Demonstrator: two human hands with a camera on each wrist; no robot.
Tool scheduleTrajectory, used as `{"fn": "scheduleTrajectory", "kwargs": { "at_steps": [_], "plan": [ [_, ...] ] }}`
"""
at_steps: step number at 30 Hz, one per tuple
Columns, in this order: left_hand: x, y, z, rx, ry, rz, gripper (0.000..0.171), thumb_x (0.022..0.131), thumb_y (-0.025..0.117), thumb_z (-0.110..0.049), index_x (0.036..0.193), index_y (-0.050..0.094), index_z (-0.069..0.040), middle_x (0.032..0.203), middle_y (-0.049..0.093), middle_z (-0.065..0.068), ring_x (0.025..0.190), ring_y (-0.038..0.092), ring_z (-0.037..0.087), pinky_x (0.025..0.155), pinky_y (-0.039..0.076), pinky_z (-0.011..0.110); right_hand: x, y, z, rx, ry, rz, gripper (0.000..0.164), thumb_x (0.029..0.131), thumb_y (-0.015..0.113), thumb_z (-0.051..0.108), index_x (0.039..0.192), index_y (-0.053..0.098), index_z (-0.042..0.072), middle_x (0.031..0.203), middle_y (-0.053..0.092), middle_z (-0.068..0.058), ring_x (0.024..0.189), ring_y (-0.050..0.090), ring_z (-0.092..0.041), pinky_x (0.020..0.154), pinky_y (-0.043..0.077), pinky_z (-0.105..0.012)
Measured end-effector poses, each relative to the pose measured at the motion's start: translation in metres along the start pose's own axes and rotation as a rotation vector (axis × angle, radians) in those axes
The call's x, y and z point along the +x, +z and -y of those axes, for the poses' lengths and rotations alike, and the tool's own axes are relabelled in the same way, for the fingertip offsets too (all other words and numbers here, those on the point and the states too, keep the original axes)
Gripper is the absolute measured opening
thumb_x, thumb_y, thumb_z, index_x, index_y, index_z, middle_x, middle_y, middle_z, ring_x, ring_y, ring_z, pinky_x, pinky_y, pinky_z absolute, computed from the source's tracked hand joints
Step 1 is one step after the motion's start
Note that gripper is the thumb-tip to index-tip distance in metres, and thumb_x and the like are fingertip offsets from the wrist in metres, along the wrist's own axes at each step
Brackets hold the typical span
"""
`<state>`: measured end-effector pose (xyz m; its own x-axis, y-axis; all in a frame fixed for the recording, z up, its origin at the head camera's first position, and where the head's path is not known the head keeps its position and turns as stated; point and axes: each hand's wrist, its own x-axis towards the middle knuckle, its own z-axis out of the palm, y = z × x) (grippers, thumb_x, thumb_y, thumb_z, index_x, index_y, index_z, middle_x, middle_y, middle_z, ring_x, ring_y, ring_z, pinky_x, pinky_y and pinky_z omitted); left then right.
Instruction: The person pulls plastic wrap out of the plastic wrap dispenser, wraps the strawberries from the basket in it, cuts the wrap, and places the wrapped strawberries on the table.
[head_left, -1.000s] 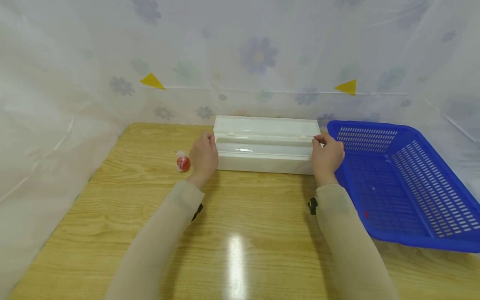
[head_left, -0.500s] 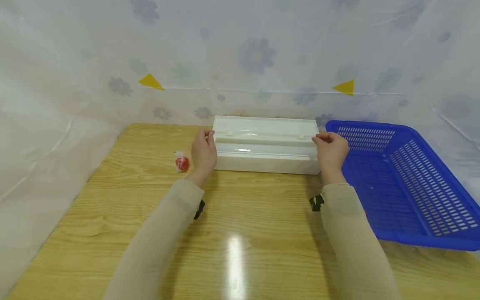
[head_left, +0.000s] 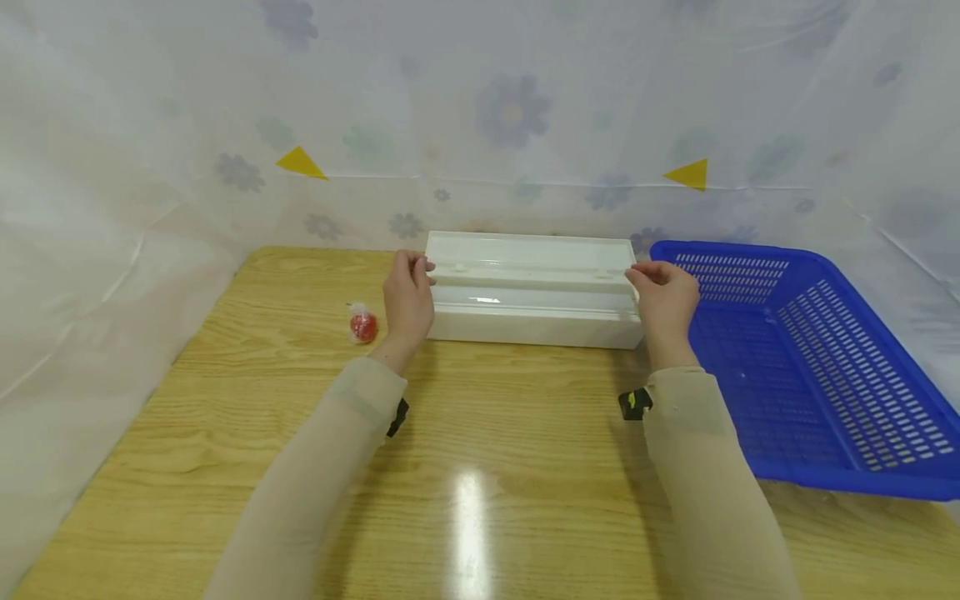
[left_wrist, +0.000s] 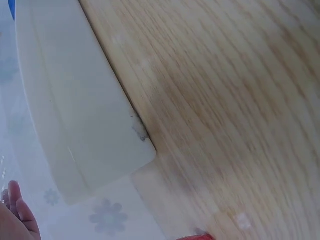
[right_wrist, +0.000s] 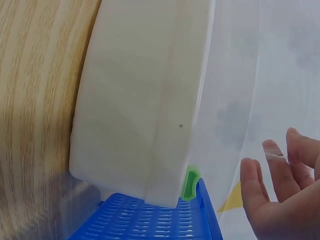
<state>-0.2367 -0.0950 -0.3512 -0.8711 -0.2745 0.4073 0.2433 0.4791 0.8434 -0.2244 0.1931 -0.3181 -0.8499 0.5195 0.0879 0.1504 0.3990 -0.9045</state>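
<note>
A long white cling film dispenser (head_left: 536, 327) lies across the back of the table, its lid (head_left: 529, 250) raised toward the curtain. At its right end my right hand (head_left: 667, 300) pinches clear cling film (right_wrist: 281, 157), which glints between thumb and fingers in the right wrist view. My left hand (head_left: 408, 298) is at the opposite end, fingertips at the lid's left edge with thumb and forefinger bent toward each other. Faint film streaks show beside the left fingers (left_wrist: 26, 215) in the left wrist view. A green tab (right_wrist: 190, 183) sticks out at the dispenser's end.
Left of my left hand, a round red thing (head_left: 363, 327) in clear wrap lies on the wooden table (head_left: 525, 450). A blue slotted basket (head_left: 806, 482) stands close to the dispenser's right end. Behind hangs a pale flowered curtain (head_left: 517, 108) with yellow triangles.
My right hand has moved a little right and up from the dispenser's end. The left hand has shifted slightly up, its thumb and forefinger now a bit further apart. The dispenser stays put.
</note>
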Motion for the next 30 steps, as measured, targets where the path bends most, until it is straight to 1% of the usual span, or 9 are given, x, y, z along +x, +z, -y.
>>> {"fn": "scheduleTrajectory", "kwargs": {
  "at_steps": [5,10,14,16,18,21,24,27,30],
  "plan": [
    [0.000,-0.001,-0.002,-0.007,0.013,-0.007,0.026,0.100,0.039,-0.015,0.106,0.053,0.005,0.101,0.067,0.020,0.085,0.063,0.030,0.078,0.053,0.043,-0.001,-0.001,0.000,0.047,0.018,0.004,0.030,0.087,0.063,0.024,0.108,0.067,0.004,0.077,0.054,0.017,0.085,0.054,-0.006,0.072,0.043,-0.017],
    [-0.001,-0.002,-0.003,-0.012,0.023,-0.006,0.027,0.100,0.039,-0.015,0.107,0.054,0.007,0.101,0.067,0.020,0.085,0.062,0.029,0.077,0.054,0.043,-0.004,-0.004,0.002,0.011,0.020,0.002,0.027,0.087,0.064,0.021,0.107,0.068,0.003,0.078,0.054,0.015,0.082,0.053,-0.004,0.070,0.042,-0.017],
    [-0.002,-0.003,-0.005,-0.022,0.032,-0.010,0.027,0.100,0.039,-0.015,0.107,0.053,0.007,0.101,0.066,0.020,0.086,0.062,0.029,0.076,0.054,0.043,-0.005,-0.005,0.004,0.003,0.011,-0.032,0.029,0.086,0.065,0.021,0.108,0.070,0.003,0.076,0.053,0.016,0.076,0.051,-0.001,0.067,0.041,-0.016],
    [-0.002,-0.003,-0.006,-0.034,0.042,-0.009,0.027,0.100,0.039,-0.015,0.107,0.053,0.007,0.101,0.066,0.020,0.086,0.062,0.029,0.076,0.054,0.043,-0.006,-0.004,0.005,0.045,0.016,-0.056,0.027,0.085,0.066,0.021,0.106,0.070,0.004,0.076,0.055,0.015,0.076,0.052,-0.001,0.067,0.042,-0.016],
    [-0.003,-0.004,-0.007,-0.041,0.054,-0.009,0.027,0.100,0.039,-0.014,0.107,0.053,0.008,0.100,0.066,0.020,0.085,0.062,0.029,0.076,0.054,0.043,-0.006,-0.003,0.005,0.086,0.027,-0.070,0.025,0.085,0.066,0.019,0.105,0.069,0.004,0.081,0.059,0.012,0.082,0.055,-0.004,0.072,0.044,-0.017],
    [-0.004,-0.006,-0.007,-0.045,0.065,-0.003,0.026,0.100,0.039,-0.014,0.105,0.053,0.007,0.099,0.066,0.021,0.084,0.061,0.029,0.076,0.054,0.043,-0.007,-0.002,0.005,0.123,0.036,-0.059,0.027,0.087,0.063,0.018,0.110,0.068,0.004,0.103,0.070,-0.002,0.098,0.059,-0.011,0.082,0.047,-0.020],
    [-0.006,-0.010,-0.008,-0.040,0.081,0.000,0.025,0.100,0.039,-0.013,0.105,0.054,0.006,0.098,0.066,0.021,0.084,0.061,0.029,0.074,0.053,0.043,-0.009,-0.001,0.003,0.084,0.000,-0.048,0.034,0.090,0.059,0.020,0.117,0.067,0.001,0.121,0.067,-0.014,0.108,0.057,-0.016,0.087,0.045,-0.025],
    [-0.006,-0.013,-0.010,-0.040,0.095,-0.002,0.026,0.101,0.038,-0.014,0.105,0.054,0.006,0.099,0.066,0.021,0.085,0.061,0.028,0.075,0.053,0.043,-0.011,-0.001,0.004,0.066,-0.036,-0.056,0.034,0.091,0.058,0.023,0.116,0.068,0.001,0.121,0.066,-0.016,0.105,0.057,-0.016,0.080,0.043,-0.024],
    [-0.006,-0.014,-0.011,-0.047,0.101,-0.004,0.026,0.101,0.037,-0.015,0.104,0.053,0.005,0.100,0.065,0.020,0.086,0.061,0.027,0.075,0.053,0.042,-0.011,-0.001,0.006,0.061,-0.043,-0.072,0.035,0.091,0.058,0.026,0.115,0.069,0.003,0.114,0.068,-0.012,0.096,0.057,-0.011,0.072,0.042,-0.021]
  ]
}}
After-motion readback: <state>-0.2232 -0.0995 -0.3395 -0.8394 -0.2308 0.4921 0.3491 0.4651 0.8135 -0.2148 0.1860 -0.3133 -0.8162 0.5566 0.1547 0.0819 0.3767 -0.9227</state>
